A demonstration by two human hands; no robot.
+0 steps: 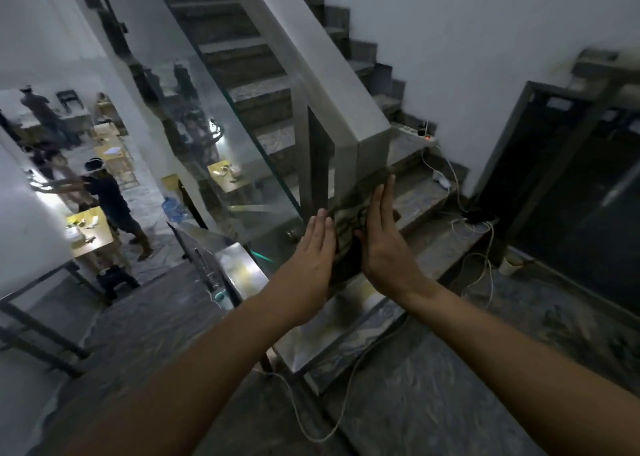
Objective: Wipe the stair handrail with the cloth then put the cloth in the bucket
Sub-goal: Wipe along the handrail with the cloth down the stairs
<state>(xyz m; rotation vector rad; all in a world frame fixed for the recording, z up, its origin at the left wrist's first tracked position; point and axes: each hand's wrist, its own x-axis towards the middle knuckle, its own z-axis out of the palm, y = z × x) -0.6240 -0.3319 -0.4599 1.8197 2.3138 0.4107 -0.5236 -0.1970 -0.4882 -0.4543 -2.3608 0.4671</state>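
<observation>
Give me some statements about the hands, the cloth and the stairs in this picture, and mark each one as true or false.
1. Both hands are flat with straight fingers. True: the left hand and the right hand face each other, palms inward.
2. The cloth lies between the two hands. True.
3. The cloth is already in a bucket. False: it is at the lower end of the handrail; no bucket is visible.
4. The panel under the handrail is wood. False: it is a glass panel.
5. White cables lie on the lower steps. True.

Both hands press a cloth between flat palms

Left hand [313,248] and right hand [384,237] sandwich the dark patterned cloth [346,220] against the handrail [360,151] post, fingers straight.
</observation>
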